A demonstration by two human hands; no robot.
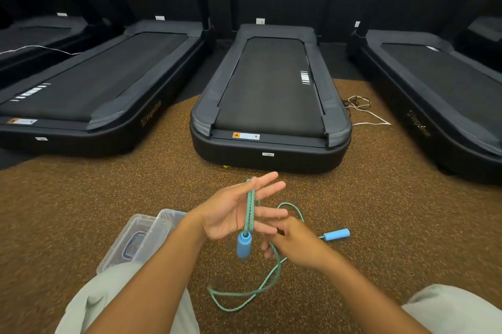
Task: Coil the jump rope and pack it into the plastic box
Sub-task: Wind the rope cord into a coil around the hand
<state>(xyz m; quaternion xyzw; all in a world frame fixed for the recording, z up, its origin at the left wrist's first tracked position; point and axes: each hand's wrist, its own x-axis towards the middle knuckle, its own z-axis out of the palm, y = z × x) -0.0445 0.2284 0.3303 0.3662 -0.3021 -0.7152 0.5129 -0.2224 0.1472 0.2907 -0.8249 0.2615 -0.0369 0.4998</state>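
Left hand (231, 211), fingers straight, carries 2 rope (250, 211) strands and 1 hanging handle (243, 246). Right hand (292, 244) pinches the rope. Box (135, 238) sits left.

The plastic box (135, 241) sits on the floor (81, 211) left of the jump rope (244, 290). Three treadmills (271, 89) stand behind, cables (364, 111) between the centre and right units.
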